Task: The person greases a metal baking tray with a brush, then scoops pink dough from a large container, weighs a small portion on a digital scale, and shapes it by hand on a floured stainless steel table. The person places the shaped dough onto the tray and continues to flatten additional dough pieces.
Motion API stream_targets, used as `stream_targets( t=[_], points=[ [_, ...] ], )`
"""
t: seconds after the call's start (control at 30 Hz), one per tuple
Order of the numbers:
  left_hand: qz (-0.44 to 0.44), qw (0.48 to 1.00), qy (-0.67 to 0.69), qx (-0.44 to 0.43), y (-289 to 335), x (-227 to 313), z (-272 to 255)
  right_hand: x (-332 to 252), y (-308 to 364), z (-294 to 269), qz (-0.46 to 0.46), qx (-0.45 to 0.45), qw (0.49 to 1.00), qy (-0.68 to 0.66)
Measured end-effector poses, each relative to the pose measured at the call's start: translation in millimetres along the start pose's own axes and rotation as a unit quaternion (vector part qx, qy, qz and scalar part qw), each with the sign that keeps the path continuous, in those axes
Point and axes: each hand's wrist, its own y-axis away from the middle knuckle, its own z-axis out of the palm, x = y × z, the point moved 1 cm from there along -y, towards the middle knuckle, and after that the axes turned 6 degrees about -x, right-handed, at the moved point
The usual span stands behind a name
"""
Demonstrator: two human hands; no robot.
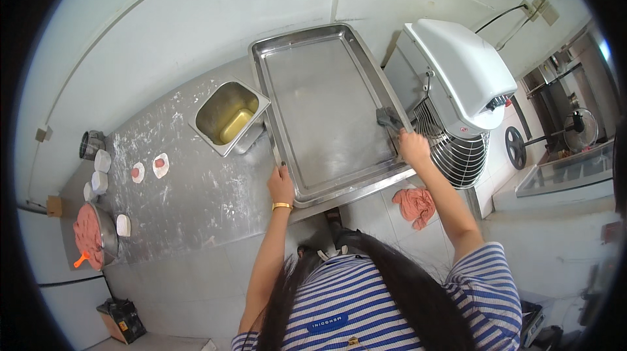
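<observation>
A large rectangular metal tray [326, 90] lies on the steel worktable in front of me, its inside bare and shiny. At its near left corner, my left hand [281, 188] is closed round the rim. My right hand [414, 148] is closed on a dark grey brush [390, 118], whose head lies over the tray's right side; most of its handle is hidden in my fingers. Left of the tray, a deep metal container [208, 119] with yellow liquid, probably oil, stands tilted in view against the tray's edge.
On the floury worktable [196, 188] lie two flattened dough rounds [160, 165] with pink filling. Several white dough pieces [100, 181] and a bowl of pink filling [88, 233] with an orange-handled tool stand far left. A white mixer [450, 77] stands right; a pink cloth [414, 207] lies below.
</observation>
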Motion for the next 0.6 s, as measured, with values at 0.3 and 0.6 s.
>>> stream_targets(
  t=[0.3, 0.6],
  points=[
    [-0.008, 1.0, -0.02, 0.007, -2, -8, 0, -97, -27, 5, -0.203, -0.002, 0.978, 0.052],
    [-0.039, 0.999, 0.0, -0.014, 0, -2, -6, -124, -66, -13, -0.363, -0.066, 0.924, 0.099]
  ],
)
